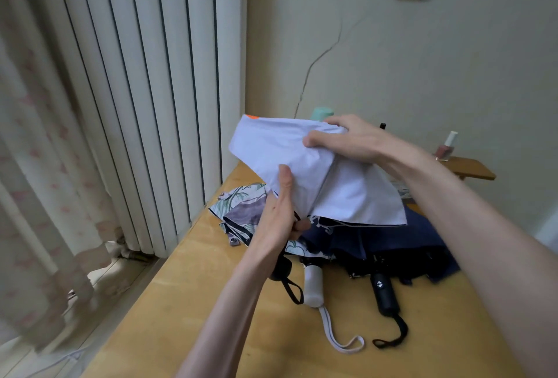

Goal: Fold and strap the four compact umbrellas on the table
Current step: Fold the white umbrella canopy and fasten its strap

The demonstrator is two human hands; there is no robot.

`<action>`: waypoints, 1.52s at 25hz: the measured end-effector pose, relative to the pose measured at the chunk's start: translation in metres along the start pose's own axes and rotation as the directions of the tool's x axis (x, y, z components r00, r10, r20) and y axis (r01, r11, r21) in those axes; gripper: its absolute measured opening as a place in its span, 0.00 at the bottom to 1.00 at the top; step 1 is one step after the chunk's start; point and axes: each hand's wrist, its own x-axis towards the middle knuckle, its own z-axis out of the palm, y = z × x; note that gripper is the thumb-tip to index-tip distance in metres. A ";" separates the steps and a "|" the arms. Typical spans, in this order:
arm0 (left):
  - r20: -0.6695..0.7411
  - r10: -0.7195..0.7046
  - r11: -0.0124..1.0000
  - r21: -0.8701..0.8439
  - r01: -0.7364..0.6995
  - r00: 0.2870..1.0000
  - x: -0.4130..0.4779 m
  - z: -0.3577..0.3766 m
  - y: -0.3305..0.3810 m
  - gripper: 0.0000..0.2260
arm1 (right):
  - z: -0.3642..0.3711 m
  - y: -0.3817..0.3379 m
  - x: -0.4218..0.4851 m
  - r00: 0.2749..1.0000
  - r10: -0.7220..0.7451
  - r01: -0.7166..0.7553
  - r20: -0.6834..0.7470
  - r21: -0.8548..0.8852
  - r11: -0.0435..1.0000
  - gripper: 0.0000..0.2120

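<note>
Nearest, low in the frame, two handles lie on the yellow wooden table (211, 302), a white handle (313, 287) and a black handle (384, 296), with a floral umbrella (241, 211) and a navy umbrella (422, 241) heaped behind. Above them, mid-frame, the left hand (279, 217) grips the gathered base of a third, the white umbrella (302, 160), while the right hand (350, 139) pinches its canopy top. Beyond are one nail-polish bottle (446, 148) at right and a white radiator (151, 90) at upper left.

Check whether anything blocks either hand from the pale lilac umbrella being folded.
Nothing visible does. The left hand and right hand both hold the pale lilac fabric umbrella, lifted over the wooden table. Below it lie the leaf-print umbrella and the navy blue umbrella, crowding any set-down spot there.
</note>
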 end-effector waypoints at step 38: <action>-0.119 0.176 0.982 -0.049 -0.183 0.977 0.011 0.001 -0.026 0.23 | 0.011 0.020 -0.039 0.950 -0.307 0.311 -0.062 0.073 0.948 0.21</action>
